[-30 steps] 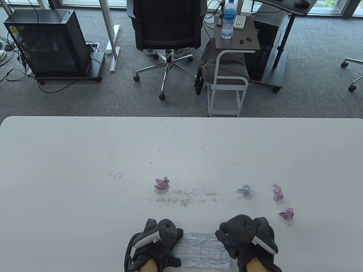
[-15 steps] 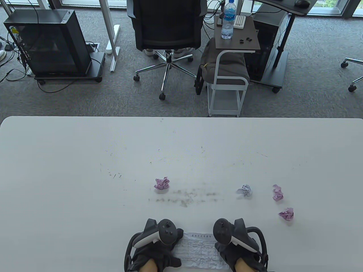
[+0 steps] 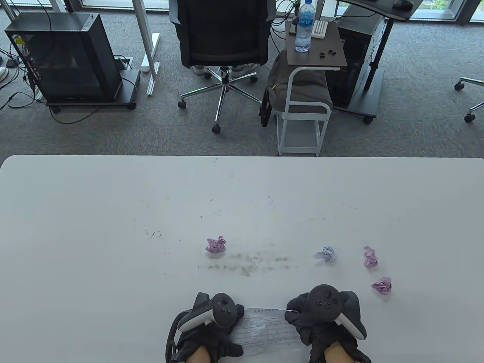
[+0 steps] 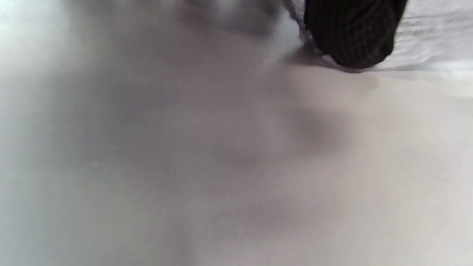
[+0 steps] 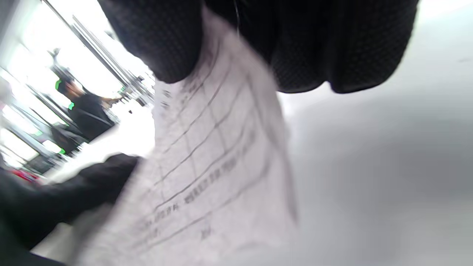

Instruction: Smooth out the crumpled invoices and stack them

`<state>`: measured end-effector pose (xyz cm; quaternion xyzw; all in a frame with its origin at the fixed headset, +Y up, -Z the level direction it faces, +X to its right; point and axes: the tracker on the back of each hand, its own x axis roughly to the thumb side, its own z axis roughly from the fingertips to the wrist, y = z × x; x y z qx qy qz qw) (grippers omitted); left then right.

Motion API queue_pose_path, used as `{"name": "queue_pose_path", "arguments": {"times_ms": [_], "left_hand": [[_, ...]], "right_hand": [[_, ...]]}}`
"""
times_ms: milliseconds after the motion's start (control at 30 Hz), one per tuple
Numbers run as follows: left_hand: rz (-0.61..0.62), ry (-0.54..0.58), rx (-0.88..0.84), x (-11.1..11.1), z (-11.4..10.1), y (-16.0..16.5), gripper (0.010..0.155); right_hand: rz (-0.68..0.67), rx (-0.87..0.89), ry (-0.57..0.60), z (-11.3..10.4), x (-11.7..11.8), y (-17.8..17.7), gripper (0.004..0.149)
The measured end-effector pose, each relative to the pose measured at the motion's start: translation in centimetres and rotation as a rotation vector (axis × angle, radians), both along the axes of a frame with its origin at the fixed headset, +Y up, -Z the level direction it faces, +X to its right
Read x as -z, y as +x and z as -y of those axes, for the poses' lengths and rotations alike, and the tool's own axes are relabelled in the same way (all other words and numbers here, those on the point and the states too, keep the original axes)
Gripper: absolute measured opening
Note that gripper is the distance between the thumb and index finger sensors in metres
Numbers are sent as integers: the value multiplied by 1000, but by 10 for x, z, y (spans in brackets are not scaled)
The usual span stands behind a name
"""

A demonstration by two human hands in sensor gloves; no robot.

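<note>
Four crumpled balls (image 3: pixel 216 245) beyond hands (image 3: pixel 264 325)

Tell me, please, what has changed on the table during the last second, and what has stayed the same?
The right hand moved left, then back right; it now pinches the invoice at its right end and lifts it, so the sheet bows. The left hand still holds the left end. The four crumpled balls, such as the pink one, did not move.
</note>
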<state>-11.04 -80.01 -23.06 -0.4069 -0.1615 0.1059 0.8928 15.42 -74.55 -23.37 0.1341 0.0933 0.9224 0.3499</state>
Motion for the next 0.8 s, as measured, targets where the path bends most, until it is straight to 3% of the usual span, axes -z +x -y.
{"name": "queue_pose_path", "arguments": {"times_ms": [67,300,467,667,800], "left_hand": [[-1,1,2,0,0,0,90],[-2,-1,9,0,-1,1,93],[-38,-13,-71,0,-2,-3,94],[-257,65,-538,5,-16,-21,100],[-329,73,-897,4,-25,-21,102]], "right_hand": [[7,66,64,-8,-2,-2,39],[-38,-57,245,-30,-11,-19,41],[4,-81,363,-50,-19,-14,39],[76,87,418,-67,-28,2,39],[170,390,360,-70,-27,17,39]]}}
